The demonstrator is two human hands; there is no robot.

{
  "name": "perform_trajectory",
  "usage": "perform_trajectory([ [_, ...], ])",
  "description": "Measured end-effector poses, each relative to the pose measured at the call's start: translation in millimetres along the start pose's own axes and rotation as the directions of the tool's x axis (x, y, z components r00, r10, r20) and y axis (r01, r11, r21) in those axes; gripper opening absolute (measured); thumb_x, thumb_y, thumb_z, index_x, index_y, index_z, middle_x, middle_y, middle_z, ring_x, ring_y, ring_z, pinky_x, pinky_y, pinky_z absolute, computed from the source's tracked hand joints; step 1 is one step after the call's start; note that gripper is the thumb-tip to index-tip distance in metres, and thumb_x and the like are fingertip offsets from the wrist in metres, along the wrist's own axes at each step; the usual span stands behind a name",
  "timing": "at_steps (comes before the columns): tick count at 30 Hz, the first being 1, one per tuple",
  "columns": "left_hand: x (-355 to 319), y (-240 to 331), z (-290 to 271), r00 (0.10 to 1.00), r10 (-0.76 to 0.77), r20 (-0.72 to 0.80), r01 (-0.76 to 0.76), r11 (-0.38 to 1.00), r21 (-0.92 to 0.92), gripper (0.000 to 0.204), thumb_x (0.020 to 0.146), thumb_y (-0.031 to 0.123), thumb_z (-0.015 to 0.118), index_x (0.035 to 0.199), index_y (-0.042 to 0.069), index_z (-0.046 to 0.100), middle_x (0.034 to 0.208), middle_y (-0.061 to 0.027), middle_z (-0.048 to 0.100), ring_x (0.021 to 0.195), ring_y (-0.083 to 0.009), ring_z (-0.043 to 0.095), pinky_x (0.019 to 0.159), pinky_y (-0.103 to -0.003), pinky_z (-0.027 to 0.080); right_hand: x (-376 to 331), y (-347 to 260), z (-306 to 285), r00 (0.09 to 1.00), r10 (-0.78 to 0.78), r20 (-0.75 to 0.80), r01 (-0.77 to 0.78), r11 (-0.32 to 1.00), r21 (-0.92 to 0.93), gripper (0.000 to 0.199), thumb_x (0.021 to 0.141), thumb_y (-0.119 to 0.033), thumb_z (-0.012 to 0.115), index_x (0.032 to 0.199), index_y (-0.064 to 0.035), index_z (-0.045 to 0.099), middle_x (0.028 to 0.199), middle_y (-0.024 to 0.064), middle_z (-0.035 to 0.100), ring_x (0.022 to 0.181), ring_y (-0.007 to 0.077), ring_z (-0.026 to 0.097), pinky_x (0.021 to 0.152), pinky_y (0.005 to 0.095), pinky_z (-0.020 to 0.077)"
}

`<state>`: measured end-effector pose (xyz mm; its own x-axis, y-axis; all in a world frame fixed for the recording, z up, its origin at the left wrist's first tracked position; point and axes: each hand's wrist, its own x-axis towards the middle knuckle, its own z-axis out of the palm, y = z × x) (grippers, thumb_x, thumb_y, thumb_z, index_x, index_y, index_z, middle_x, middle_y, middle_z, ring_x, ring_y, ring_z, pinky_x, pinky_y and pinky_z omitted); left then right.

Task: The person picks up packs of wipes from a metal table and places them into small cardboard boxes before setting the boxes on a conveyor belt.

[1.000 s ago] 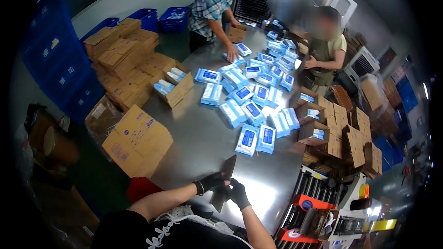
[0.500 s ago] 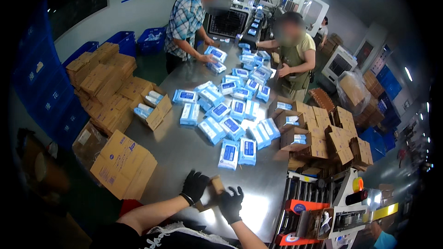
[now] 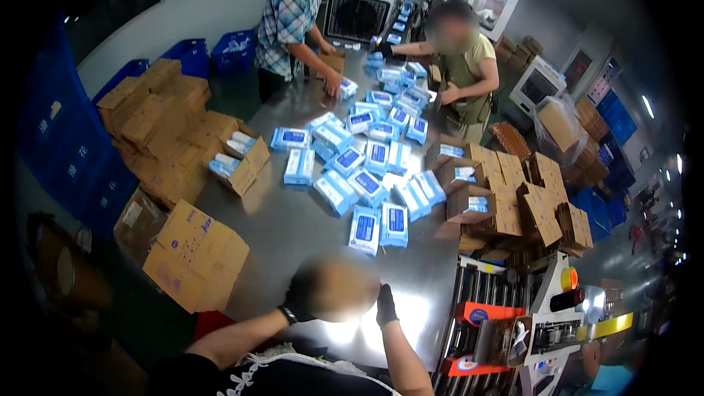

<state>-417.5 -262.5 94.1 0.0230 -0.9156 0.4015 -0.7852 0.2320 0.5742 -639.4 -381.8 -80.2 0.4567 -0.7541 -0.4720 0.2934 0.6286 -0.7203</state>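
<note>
A piece of tan cardboard [image 3: 343, 287], seemingly a small box, is between my hands above the near end of the steel table [image 3: 275, 238]; a blur smears its shape. My left hand [image 3: 295, 302], in a black glove, grips its left side, with the fingers mostly lost in the blur. At its right edge my right hand [image 3: 386, 306], also black-gloved, is closed with the fingers pressed together. Just beyond lie two blue-and-white soft packs of wipes [image 3: 394, 224], side by side. A loose heap of similar packs [image 3: 348, 161] spreads farther up the table.
Open cartons holding packs stand at the left edge [image 3: 242, 163] and right edge [image 3: 469, 204]. An opened carton [image 3: 194, 253] lies near left. A roller conveyor with a taping machine [image 3: 543, 334] adjoins at right. Two co-workers [image 3: 290, 22] [image 3: 469, 66] stand at the far end.
The cardboard between my hands has come up and shows larger. My right hand has drawn its spread fingers together. The far-left co-worker now handles a carton instead of packs.
</note>
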Motion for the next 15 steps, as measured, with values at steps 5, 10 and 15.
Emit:
perform_trajectory([
  [5, -81, -54, 13, 0.913, -0.395, 0.099, 0.400, 0.826, -0.397, 0.060, 0.083, 0.027, 0.065, 0.133, 0.002, 0.041, 0.129, -0.0157, 0.051, 0.119, -0.0267, 0.050, 0.102, -0.039, 0.039, -64, -47, 123, 0.822, -0.181, 0.540, 0.560, 0.426, -0.710, 0.033, 0.092, -0.020, 0.055, 0.120, -0.0033, 0.052, 0.117, 0.0099, 0.057, 0.108, 0.0184, 0.054, 0.093, 0.0333, 0.0430],
  [10, -122, -124, 74, 0.632, -0.620, 0.466, 0.775, 0.524, -0.353, 0.056, 0.085, 0.027, 0.063, 0.129, 0.000, 0.043, 0.127, -0.0152, 0.053, 0.113, -0.0259, 0.054, 0.092, -0.038, 0.045, -57, 49, 174, 0.790, -0.170, 0.588, 0.511, 0.713, -0.480, 0.043, 0.089, -0.028, 0.059, 0.124, -0.0042, 0.052, 0.117, 0.0130, 0.056, 0.110, 0.0202, 0.052, 0.096, 0.0334, 0.0411],
  [15, -138, -128, 85, 0.409, -0.906, 0.105, 0.902, 0.384, -0.197, 0.033, 0.081, 0.019, 0.059, 0.108, -0.001, 0.057, 0.092, -0.0243, 0.065, 0.091, -0.0387, 0.063, 0.077, -0.042, 0.050, -26, -20, 193, 0.681, 0.220, 0.698, 0.721, -0.030, -0.693, 0.036, 0.092, -0.026, 0.053, 0.121, -0.0038, 0.053, 0.111, 0.0124, 0.057, 0.103, 0.0208, 0.055, 0.094, 0.0334, 0.0413],
])
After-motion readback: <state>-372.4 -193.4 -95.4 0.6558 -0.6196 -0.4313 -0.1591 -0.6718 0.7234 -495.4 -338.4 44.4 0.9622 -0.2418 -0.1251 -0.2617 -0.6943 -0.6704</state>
